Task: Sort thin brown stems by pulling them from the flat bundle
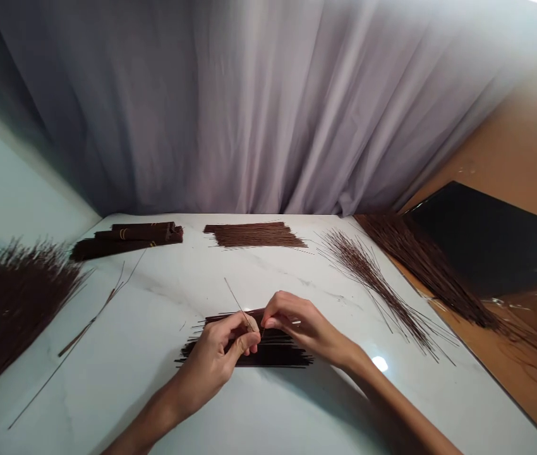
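My left hand [218, 347] is closed, pinching a thin brown stick [234, 294] that slants up and to the left from its fingers. A small pale patch or lump shows at the left fingertips; I cannot tell which. Close beside it, my right hand [297, 319] is pinched too, its thumb and forefinger on what looks like a short thin end of the stick. Under both hands lies a layer of dark brown sticks [273, 354], set side by side across the white table [193, 417]. The hands hide its middle.
Dark rolled bundles with yellow bands [136, 240] lie back left, and a flat row of sticks [259, 234] back centre. A large pile [12, 316] stands left, near a few loose sticks [93, 319]. Loose sheaves [386, 291] lie right, by a black panel [491, 240]. A grey curtain [249, 107] hangs behind.
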`<state>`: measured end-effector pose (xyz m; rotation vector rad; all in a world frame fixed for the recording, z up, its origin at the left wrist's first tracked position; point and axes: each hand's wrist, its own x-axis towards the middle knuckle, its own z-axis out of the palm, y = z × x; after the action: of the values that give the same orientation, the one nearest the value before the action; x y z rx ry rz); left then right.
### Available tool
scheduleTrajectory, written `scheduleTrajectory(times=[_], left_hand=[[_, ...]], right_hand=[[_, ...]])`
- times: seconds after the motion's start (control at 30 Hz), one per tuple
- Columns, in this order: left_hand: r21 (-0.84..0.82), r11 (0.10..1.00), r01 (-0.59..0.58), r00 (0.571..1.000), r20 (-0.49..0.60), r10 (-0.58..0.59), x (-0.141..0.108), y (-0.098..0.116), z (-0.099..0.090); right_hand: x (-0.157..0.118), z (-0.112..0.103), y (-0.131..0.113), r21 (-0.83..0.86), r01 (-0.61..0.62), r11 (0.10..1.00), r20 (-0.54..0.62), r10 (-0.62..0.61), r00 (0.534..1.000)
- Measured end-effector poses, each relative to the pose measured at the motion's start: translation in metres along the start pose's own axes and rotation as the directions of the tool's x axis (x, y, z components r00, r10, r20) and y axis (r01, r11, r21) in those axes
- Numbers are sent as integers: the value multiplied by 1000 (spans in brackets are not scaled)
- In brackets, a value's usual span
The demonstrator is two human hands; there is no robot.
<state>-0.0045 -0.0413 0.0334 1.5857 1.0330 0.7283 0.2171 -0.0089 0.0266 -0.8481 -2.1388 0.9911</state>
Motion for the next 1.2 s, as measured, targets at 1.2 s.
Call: scheduleTrajectory(times=[1.2], left_hand=[[-241, 969, 51, 998, -32, -60, 2, 4, -6]], right_hand=[[-3, 23, -8, 260, -158, 953, -141, 199, 970]])
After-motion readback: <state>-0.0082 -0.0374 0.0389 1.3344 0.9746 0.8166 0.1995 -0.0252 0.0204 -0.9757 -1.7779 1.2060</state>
